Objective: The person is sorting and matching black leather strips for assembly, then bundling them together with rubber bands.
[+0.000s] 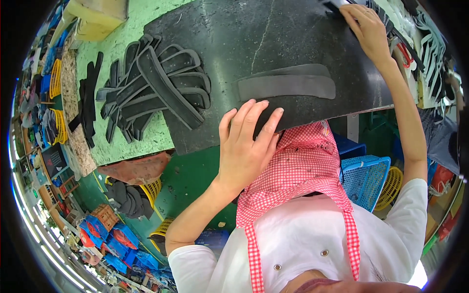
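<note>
Two overlapping dark grey curved strips (288, 87) lie on a black work mat (229, 44), just in front of me. My left hand (249, 141) rests at the mat's near edge beside them, fingers stretched and slightly apart, with no held thing visible. My right hand (364, 24) reaches to the mat's far right corner. Its bent fingers are on the end of a narrow black strip (332, 6), which the upper picture edge partly cuts off. A heap of black curved strips with pale edges (161, 80) lies to the left.
The green tabletop (146, 141) carries thin black strips (89, 97) and a yellowish block (97, 17). More dark strips (386, 19) and red-handled scissors (405, 54) are at far right. A blue basket (366, 180) stands below the table, near my right side.
</note>
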The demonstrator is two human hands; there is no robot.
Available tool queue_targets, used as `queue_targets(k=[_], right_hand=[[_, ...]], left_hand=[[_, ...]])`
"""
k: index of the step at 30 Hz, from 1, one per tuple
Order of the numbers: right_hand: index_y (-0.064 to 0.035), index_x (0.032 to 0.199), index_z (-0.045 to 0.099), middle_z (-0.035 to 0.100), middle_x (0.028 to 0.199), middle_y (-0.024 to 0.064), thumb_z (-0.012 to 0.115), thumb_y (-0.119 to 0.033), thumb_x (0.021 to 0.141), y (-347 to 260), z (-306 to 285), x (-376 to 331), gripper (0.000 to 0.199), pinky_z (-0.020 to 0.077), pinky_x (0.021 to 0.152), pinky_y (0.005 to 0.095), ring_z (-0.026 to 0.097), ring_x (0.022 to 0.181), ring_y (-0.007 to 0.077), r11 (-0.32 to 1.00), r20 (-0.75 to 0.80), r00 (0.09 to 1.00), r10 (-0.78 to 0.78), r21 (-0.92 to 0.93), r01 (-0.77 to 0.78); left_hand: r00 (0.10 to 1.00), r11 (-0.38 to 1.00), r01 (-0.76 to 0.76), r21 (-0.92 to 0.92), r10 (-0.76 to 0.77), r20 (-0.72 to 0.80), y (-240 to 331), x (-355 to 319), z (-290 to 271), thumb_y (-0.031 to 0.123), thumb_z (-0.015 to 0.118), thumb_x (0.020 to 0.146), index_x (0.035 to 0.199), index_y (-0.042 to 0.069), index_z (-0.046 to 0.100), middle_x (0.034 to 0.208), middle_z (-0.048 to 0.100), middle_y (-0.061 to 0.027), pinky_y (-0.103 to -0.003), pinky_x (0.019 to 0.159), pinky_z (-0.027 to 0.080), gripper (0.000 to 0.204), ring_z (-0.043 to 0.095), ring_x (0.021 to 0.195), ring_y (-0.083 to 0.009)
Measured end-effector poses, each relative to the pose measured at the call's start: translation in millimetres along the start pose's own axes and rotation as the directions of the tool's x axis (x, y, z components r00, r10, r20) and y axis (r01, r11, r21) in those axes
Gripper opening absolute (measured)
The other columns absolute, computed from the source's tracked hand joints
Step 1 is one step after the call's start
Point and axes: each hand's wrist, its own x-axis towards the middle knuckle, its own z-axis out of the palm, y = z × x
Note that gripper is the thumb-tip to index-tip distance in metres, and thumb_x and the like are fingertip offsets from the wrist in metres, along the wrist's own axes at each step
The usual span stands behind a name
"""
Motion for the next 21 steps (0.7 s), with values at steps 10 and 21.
queue_targets(k=[10, 21], right_hand=[[0.0003, 0.094, 0.063, 0.066, 0.076, 0.0155, 0.069, -0.019, 0.093, -177, 61, 24, 0.020, 0.0503, 0.064, 0.0353, 0.066, 0.067, 0.0258, 0.787, 0.556, 0.687, 0.467, 0.091, -0.610], [-0.0056, 0.089, 0.064, 0.070, 0.077, 0.0116, 0.067, -0.032, 0.092, -175, 96, 10, 0.027, 0.0541, 0.067, 0.0428, 0.069, 0.074, 0.0325, 0.915, 0.515, 0.758, 0.401, -0.177, -0.364]], left_hand=[[0.997, 0.996, 0.078, 0.048, -0.077, -0.006, -3, -9, 2, 0.016, 0.075, 0.079, 0.137, 0.017, 0.061, 0.142, 0.052, -0.0090, -0.048, 0.114, 0.028, 0.060, 0.045, 0.137, -0.0277], [0.997, 0.998, 0.041, -0.044, -0.044, -0.064, -6, -4, -2, 0.016, 0.076, 0.076, 0.138, 0.013, 0.059, 0.142, 0.052, -0.0108, -0.048, 0.112, 0.030, 0.065, 0.048, 0.134, -0.0301]])
